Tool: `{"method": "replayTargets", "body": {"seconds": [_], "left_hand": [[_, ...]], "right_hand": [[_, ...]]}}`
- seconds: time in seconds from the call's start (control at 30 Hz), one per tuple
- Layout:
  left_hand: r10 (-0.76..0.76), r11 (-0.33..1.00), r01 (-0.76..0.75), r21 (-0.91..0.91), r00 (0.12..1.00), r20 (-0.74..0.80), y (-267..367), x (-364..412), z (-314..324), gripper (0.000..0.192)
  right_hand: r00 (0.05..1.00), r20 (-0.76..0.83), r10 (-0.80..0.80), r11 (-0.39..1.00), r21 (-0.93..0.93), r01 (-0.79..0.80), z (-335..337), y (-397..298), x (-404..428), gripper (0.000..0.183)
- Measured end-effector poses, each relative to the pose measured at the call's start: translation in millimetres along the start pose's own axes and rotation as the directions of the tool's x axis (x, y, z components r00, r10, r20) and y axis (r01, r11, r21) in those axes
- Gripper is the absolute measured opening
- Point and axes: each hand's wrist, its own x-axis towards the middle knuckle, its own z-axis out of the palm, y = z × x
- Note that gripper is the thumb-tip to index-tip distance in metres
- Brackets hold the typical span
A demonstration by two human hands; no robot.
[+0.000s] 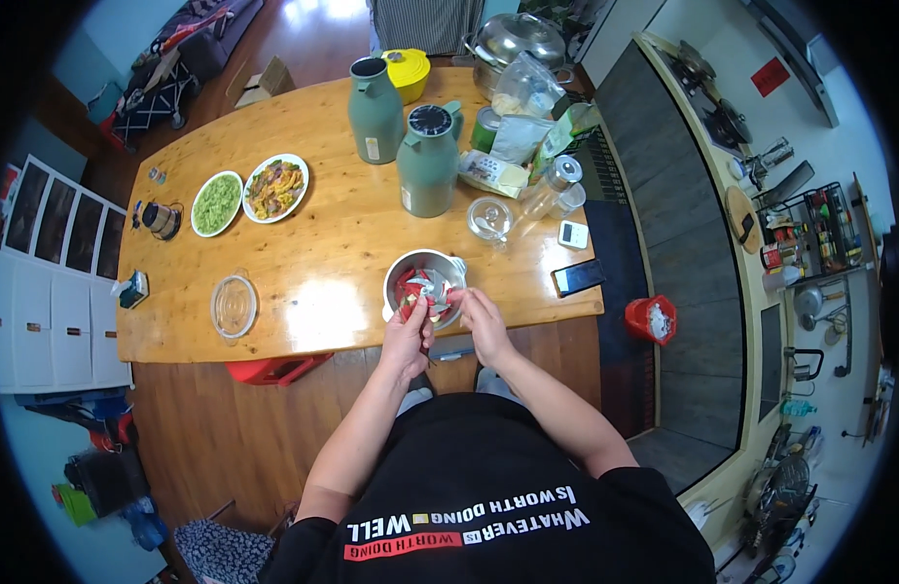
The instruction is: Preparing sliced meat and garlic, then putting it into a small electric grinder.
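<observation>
A round light-grey chopper bowl (425,255) stands near the table's front edge, with metal blades (441,283) rising inside it. Red chili pepper pieces (404,283) and a few pale bits lie around the blades. Over the bowl's near rim, my left hand (406,342) is closed around what looks like red chili, mostly hidden by the fingers. My right hand (484,325) is at the bowl's right side, pinching a small red piece of chili (457,296) between thumb and fingers. The fingertips of both hands are a short distance apart.
On the wooden table (333,255) are two green vacuum jugs (429,171), a clear lid (234,306), a clear lidded piece (489,219), a phone (577,278) and two plates of food (276,188). A red bin (650,320) stands on the floor at right.
</observation>
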Motion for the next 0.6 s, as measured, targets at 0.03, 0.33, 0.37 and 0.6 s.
{"method": "replayTargets", "body": {"seconds": [0.03,0.33,0.37,0.6], "left_hand": [[0.013,1.0,-0.013,-0.01,1.0,0.002,-1.7,2.1,1.8,0.017],[0.613,0.563,-0.58,0.588,0.771,0.173,-14.6,22.2,5.4,0.021],[0.701,0.215,-0.722,0.657,0.582,0.411,-8.8,25.7,3.4,0.02],[0.285,0.539,-0.55,0.637,0.832,0.477,-0.7,22.1,18.2,0.016]], "right_hand": [[1.0,0.011,0.01,0.994,0.108,-0.011,-0.7,-0.3,-4.1,0.026],[0.952,0.027,-0.305,0.821,-0.498,0.278,-26.5,-31.1,11.7,0.024],[0.943,0.099,-0.319,0.704,-0.641,0.306,-30.8,-38.8,13.6,0.023],[0.92,0.066,-0.386,0.807,-0.459,0.371,-27.1,-31.9,18.8,0.018]]}}
